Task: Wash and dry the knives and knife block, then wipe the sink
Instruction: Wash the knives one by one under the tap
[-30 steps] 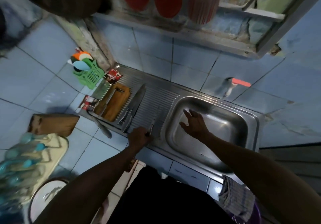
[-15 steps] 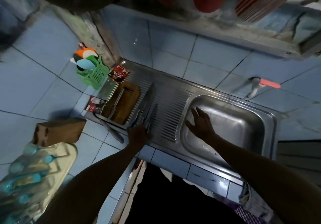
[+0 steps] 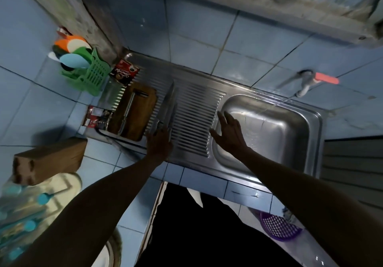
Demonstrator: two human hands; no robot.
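Currently left hand [image 3: 159,142] sits on the near ends of the knives [image 3: 168,107] on the ribbed drainboard [image 3: 196,117], covering the handles; can't tell whether the fingers grasp a handle or just lie on it. Two blades show side by side, tips pointing far, a long one and a shorter one just right of it. Right hand [image 3: 230,135] hovers over the left edge of the sink [image 3: 269,130], fingers spread and straight, holding nothing. Thin water stream runs from the tap [image 3: 306,84] with the red lever, far right on the tiled wall, down into the basin. Left of the knives: wooden board [image 3: 137,113] on the drainboard with a steel tool [image 3: 128,111] lying lengthwise on it. Knife block [image 3: 48,160] lies on its side on the tiled counter, well left of the sink, slots facing left. Green basket [image 3: 93,76] with coloured plastic utensils at far left, red sachet [image 3: 124,73] just right of it. Purple basket [image 3: 277,228] low down at near right, below the counter edge
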